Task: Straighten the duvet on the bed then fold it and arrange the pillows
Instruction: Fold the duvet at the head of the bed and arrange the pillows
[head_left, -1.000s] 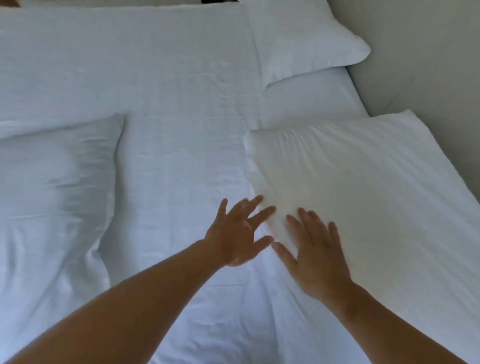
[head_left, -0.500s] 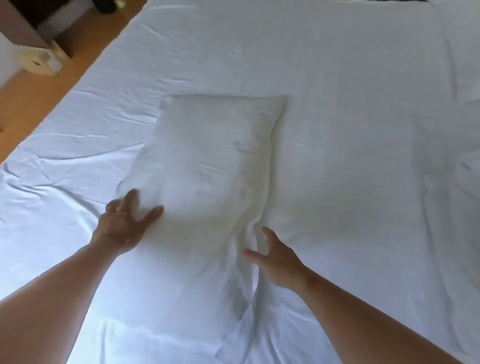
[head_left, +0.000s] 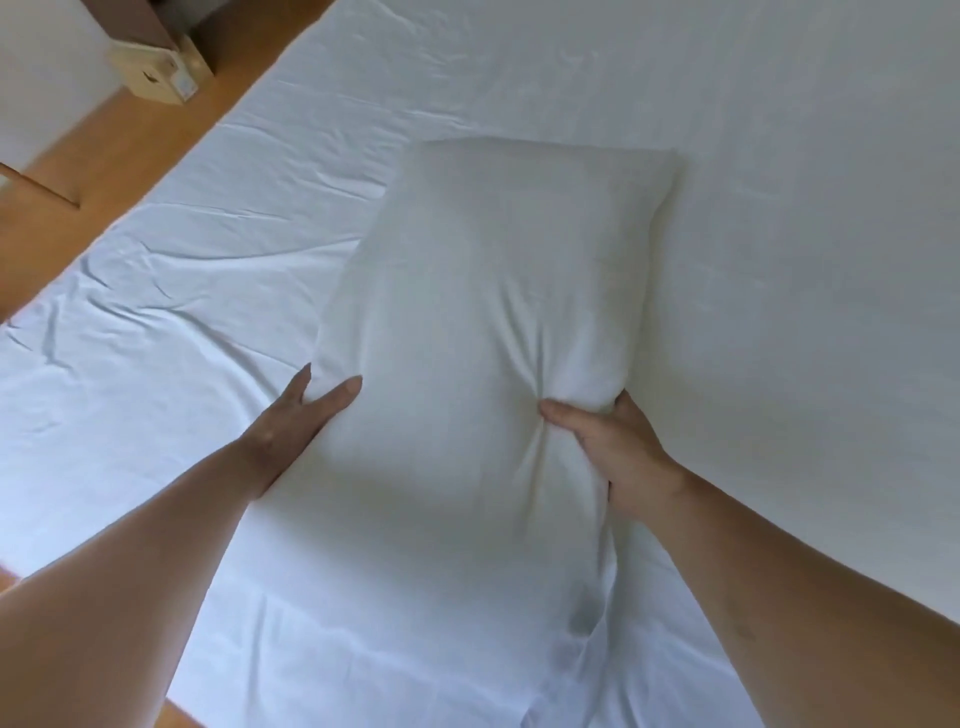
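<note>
A white pillow (head_left: 498, 291) lies lengthwise in the middle of the bed, its near end in both my hands. My left hand (head_left: 296, 421) clasps its left edge, thumb on top and fingers tucked underneath. My right hand (head_left: 608, 441) pinches the right near part, bunching the cover into creases. The loose end of the pillowcase trails toward me between my forearms. Under it spreads the white duvet (head_left: 779, 156), flat on the right and wrinkled on the left.
The bed's left edge (head_left: 171, 171) runs diagonally beside a wooden floor (head_left: 130, 140). A small pale wooden box (head_left: 156, 78) stands on the floor at the top left, next to dark furniture.
A second ago my hands rested open on another pillow by the wall. The view swung left to this pillow, and both hands have now closed on its near end.
</note>
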